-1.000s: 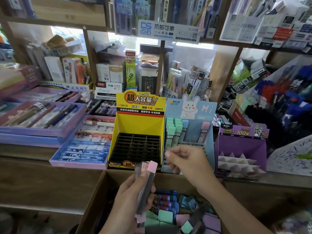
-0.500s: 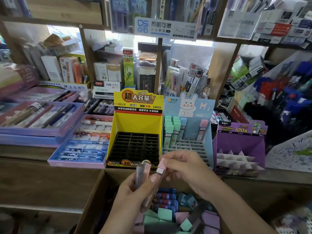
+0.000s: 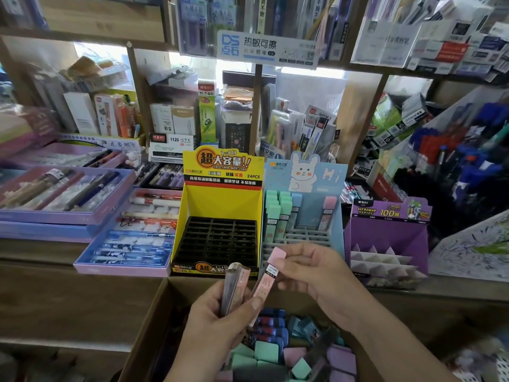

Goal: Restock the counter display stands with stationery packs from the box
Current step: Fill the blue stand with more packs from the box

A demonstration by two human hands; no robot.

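Observation:
My left hand [image 3: 220, 323] grips a small bundle of lead packs [image 3: 234, 288] upright over the cardboard box [image 3: 143, 334]. My right hand [image 3: 316, 277] pinches the pink-capped top of one pink lead pack [image 3: 268, 277], whose lower end still lies against my left fingers. Just behind my hands stand three counter displays: a yellow stand [image 3: 220, 216] with an empty black grid, a light blue bunny stand [image 3: 305, 213] holding green, blue and pink packs at its back rows, and a purple stand [image 3: 388, 238] with bare white dividers. The box holds several green, pink, purple and dark blue packs [image 3: 270, 351].
Purple and blue trays of pens [image 3: 132, 235] lie on the counter to the left. Wooden shelves [image 3: 256, 111] crowded with stationery rise behind the stands. A rack of blue and red pens [image 3: 468, 161] stands at the right. The counter's wooden front edge [image 3: 55, 274] runs in front of the trays.
My right hand came down from the bunny stand to the bundle, took the pink pack by its cap and is drawing it up and right, away from the packs in my left hand.

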